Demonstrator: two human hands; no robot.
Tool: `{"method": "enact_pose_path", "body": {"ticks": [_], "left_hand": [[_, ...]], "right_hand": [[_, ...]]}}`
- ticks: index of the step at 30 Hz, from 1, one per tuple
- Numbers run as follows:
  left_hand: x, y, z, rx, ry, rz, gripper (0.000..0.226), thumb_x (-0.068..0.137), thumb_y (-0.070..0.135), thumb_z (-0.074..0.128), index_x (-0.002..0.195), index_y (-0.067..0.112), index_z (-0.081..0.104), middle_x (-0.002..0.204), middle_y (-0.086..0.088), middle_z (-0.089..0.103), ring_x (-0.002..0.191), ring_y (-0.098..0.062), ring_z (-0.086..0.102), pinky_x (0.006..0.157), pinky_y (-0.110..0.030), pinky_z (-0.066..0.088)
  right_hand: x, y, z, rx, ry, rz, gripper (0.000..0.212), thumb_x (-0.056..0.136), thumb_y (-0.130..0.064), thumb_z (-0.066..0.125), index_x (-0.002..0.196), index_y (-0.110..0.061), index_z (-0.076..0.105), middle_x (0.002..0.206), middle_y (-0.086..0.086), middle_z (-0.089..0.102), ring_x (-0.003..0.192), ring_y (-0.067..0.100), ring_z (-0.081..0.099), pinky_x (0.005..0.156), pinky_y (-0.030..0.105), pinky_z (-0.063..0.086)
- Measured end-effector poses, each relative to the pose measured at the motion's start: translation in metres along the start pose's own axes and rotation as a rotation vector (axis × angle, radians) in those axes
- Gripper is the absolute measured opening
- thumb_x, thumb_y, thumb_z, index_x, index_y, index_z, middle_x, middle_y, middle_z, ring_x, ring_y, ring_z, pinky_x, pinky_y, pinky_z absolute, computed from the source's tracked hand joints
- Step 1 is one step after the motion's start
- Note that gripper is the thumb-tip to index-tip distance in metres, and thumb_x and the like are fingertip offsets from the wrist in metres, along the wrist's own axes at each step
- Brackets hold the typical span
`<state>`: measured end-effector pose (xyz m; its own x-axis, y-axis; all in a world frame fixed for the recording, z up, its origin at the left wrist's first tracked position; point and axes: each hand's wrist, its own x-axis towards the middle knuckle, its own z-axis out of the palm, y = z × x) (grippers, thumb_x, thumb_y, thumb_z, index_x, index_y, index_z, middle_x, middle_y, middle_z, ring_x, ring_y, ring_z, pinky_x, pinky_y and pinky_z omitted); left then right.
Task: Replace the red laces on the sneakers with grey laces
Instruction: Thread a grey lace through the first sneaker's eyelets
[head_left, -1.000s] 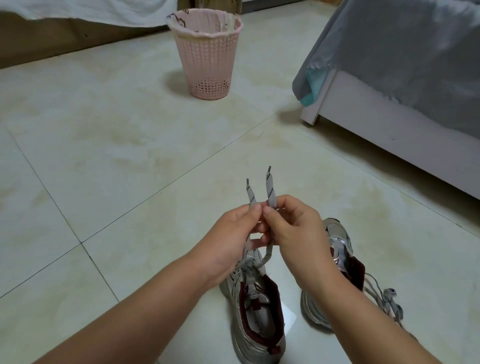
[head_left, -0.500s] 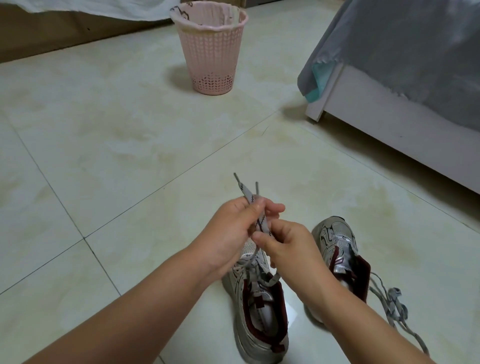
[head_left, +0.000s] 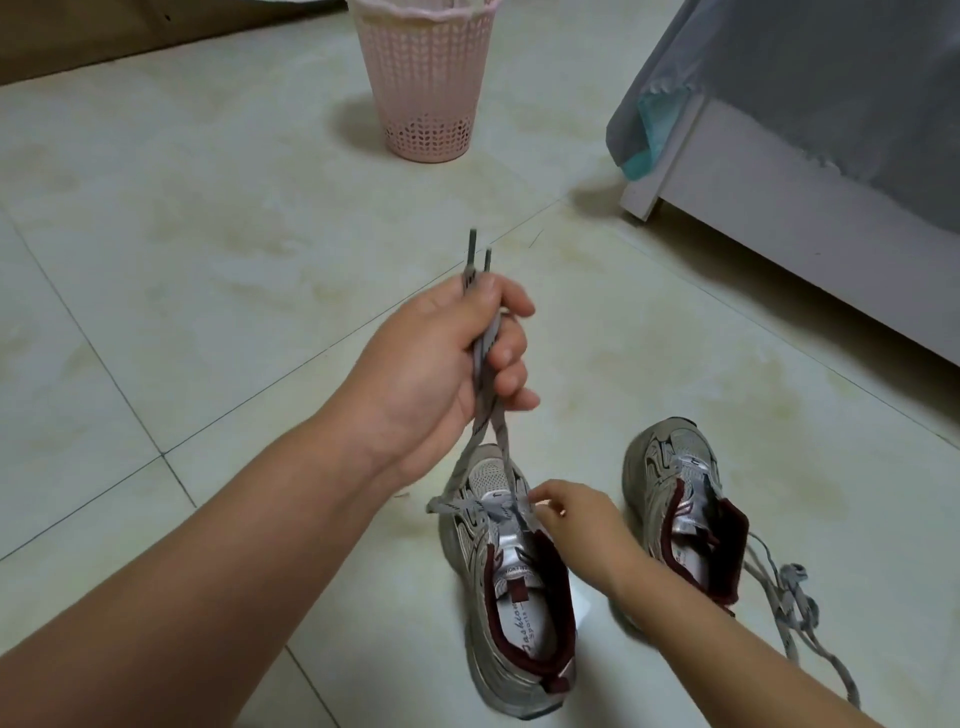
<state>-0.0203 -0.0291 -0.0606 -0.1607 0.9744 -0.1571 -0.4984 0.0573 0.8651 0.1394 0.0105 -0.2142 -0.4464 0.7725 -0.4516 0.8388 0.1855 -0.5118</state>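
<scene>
Since the earlier frame, your right hand had dropped from the lace ends to the near sneaker, leaving both ends to your left hand. Head view: your left hand was raised above the shoe, fingers curled shut around both strands of the grey lace, whose two dark tips stood out above the fist. From the fist the strands ran down to the lowest eyelets. Your right hand lay over the tongue, fingertips pinched together at the lace crossing. The second sneaker stood just right, its own grey lace trailing loose on the tiled floor.
</scene>
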Motion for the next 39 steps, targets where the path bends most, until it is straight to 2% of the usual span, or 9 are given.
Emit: {"method": "enact_pose_path", "body": {"ticks": [6,14,19,23,28,32,34,36,39], "left_hand": [[0.006,0.019,0.026,0.008,-0.034,0.101,0.033,0.1,0.019,0.03,0.073,0.013,0.048,0.045,0.005,0.038,0.04,-0.008,0.039,0.049,-0.019,0.048],[0.02,0.033,0.044,0.067,-0.021,0.19,0.035,0.1,0.016,0.03,0.068,0.014,0.045,0.044,0.008,0.033,0.04,-0.006,0.033,0.048,-0.017,0.043],[0.016,0.028,0.03,0.126,-0.061,0.188,0.034,0.1,0.016,0.031,0.07,0.013,0.047,0.044,0.008,0.034,0.04,-0.007,0.033,0.047,-0.018,0.044],[0.014,0.006,0.005,0.198,-0.002,0.075,0.033,0.099,0.016,0.031,0.072,0.014,0.049,0.044,0.007,0.037,0.04,-0.008,0.037,0.045,-0.02,0.045],[0.011,-0.037,-0.038,0.37,0.22,-0.095,0.032,0.099,0.017,0.034,0.073,0.012,0.052,0.054,0.0,0.049,0.045,-0.009,0.047,0.045,-0.023,0.047],[0.01,-0.074,-0.069,0.559,0.305,-0.233,0.032,0.097,0.015,0.038,0.07,0.013,0.055,0.084,-0.007,0.063,0.076,-0.014,0.059,0.055,-0.033,0.055],[0.009,-0.092,-0.079,0.647,0.276,-0.296,0.032,0.097,0.015,0.038,0.069,0.015,0.054,0.102,-0.01,0.063,0.092,-0.023,0.061,0.06,-0.037,0.056],[0.007,-0.106,-0.087,0.728,0.216,-0.359,0.033,0.098,0.017,0.037,0.068,0.016,0.051,0.109,-0.011,0.06,0.1,-0.036,0.06,0.061,-0.037,0.055],[0.006,-0.123,-0.094,0.762,0.132,-0.413,0.032,0.097,0.018,0.038,0.068,0.017,0.05,0.108,-0.008,0.059,0.091,-0.032,0.057,0.055,-0.033,0.051]], "right_hand": [[0.015,-0.009,0.021,-0.142,0.01,-0.058,0.025,0.093,-0.019,0.04,0.113,-0.019,0.055,0.112,0.01,0.056,0.105,0.029,0.054,0.081,0.03,0.04],[0.018,-0.012,0.034,-0.153,0.022,0.039,0.019,0.091,-0.024,0.043,0.106,-0.012,0.047,0.102,0.009,0.063,0.093,0.03,0.057,0.067,0.03,0.036],[0.026,-0.005,0.025,-0.023,0.015,0.086,0.013,0.091,-0.024,0.047,0.097,-0.02,0.057,0.093,0.003,0.065,0.079,0.02,0.054,0.066,0.026,0.037],[0.038,-0.011,0.016,-0.008,0.115,-0.103,0.017,0.089,-0.017,0.053,0.091,-0.021,0.069,0.093,0.002,0.067,0.084,0.019,0.056,0.068,0.025,0.036],[0.05,-0.023,0.02,-0.355,-0.066,-0.411,0.02,0.083,-0.022,0.061,0.102,-0.021,0.069,0.105,0.004,0.057,0.103,0.024,0.051,0.078,0.028,0.037],[0.052,-0.021,0.026,-0.534,-0.026,-0.54,0.018,0.086,-0.014,0.049,0.099,-0.014,0.062,0.104,0.007,0.056,0.098,0.028,0.051,0.072,0.033,0.034],[0.05,-0.02,0.03,-0.475,0.016,-0.538,0.015,0.085,-0.012,0.048,0.095,-0.013,0.059,0.101,0.008,0.058,0.092,0.029,0.053,0.065,0.03,0.025],[0.049,-0.019,0.03,-0.336,0.058,-0.479,0.009,0.083,-0.01,0.049,0.087,-0.016,0.054,0.094,0.006,0.06,0.087,0.029,0.054,0.062,0.028,0.021],[0.05,-0.014,0.025,-0.032,0.097,-0.256,0.013,0.088,-0.01,0.05,0.078,-0.018,0.046,0.078,0.002,0.057,0.076,0.025,0.049,0.064,0.03,0.028]]}}
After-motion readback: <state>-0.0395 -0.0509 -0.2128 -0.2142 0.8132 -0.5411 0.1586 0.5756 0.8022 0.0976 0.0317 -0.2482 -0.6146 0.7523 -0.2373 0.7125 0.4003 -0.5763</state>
